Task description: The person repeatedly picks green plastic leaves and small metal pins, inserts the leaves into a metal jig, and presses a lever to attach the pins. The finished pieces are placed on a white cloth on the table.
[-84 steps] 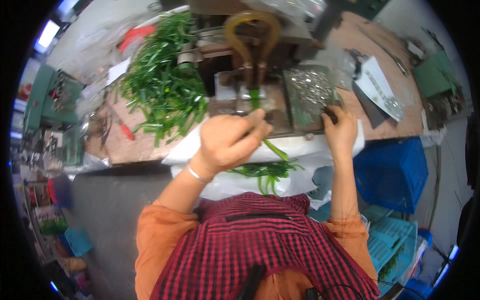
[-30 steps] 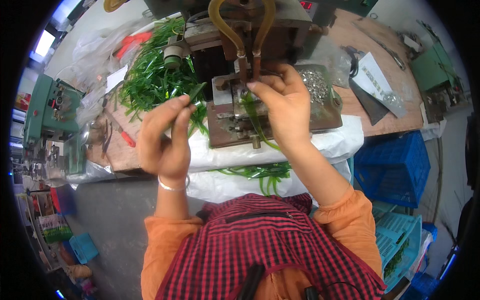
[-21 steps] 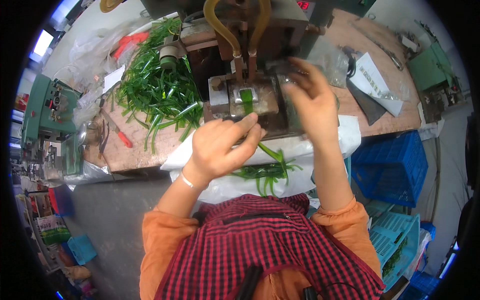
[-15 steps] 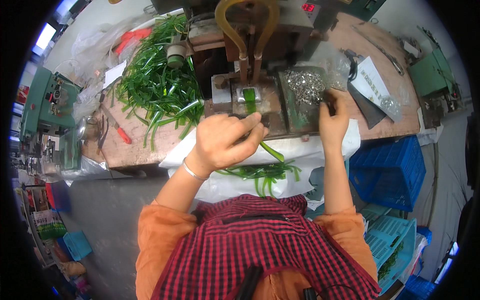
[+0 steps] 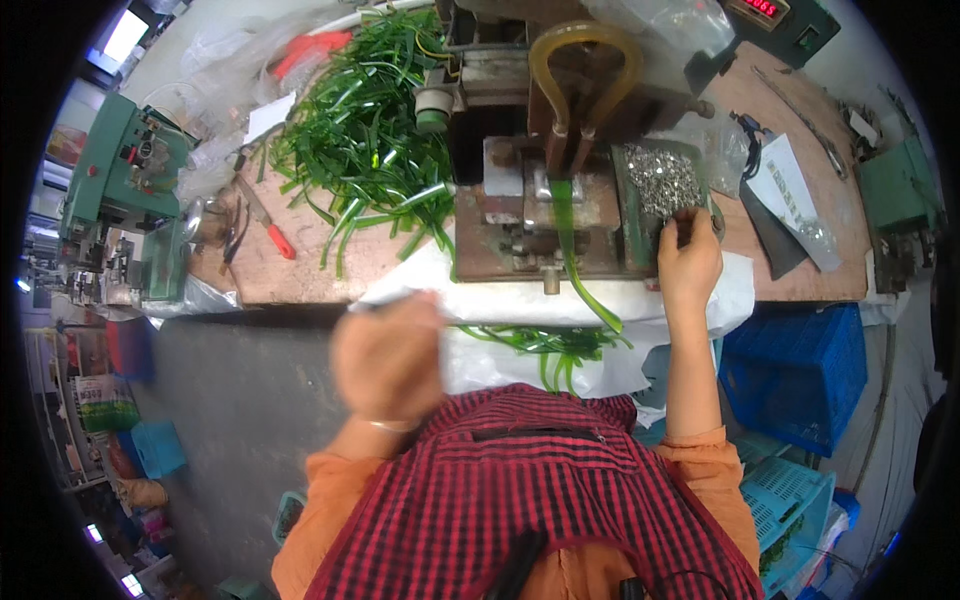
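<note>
My left hand (image 5: 388, 352) is smeared by motion in front of the bench's near edge, left of my lap, and its fingers cannot be made out. My right hand (image 5: 690, 262) is at the near side of a tray of small shiny metal pieces (image 5: 664, 178), fingers bent together at the pieces; what they pinch is hidden. Between the hands stands a press machine (image 5: 480, 250) with a yellowish tube loop (image 5: 632, 62). A green ribbon strip (image 5: 567, 235) lies in its middle under the head, its free end hanging over the front edge.
A large heap of green strips (image 5: 370, 150) lies left of the press, near a red-handled knife (image 5: 270, 228). More green strips (image 5: 545, 342) rest on white sheeting (image 5: 480, 368) by my lap. A blue crate (image 5: 800, 375) stands below at right.
My left hand has left the press and the green strip, moving down and left toward my lap. My right hand stays at the tray of metal pieces. The whole view has shifted.
</note>
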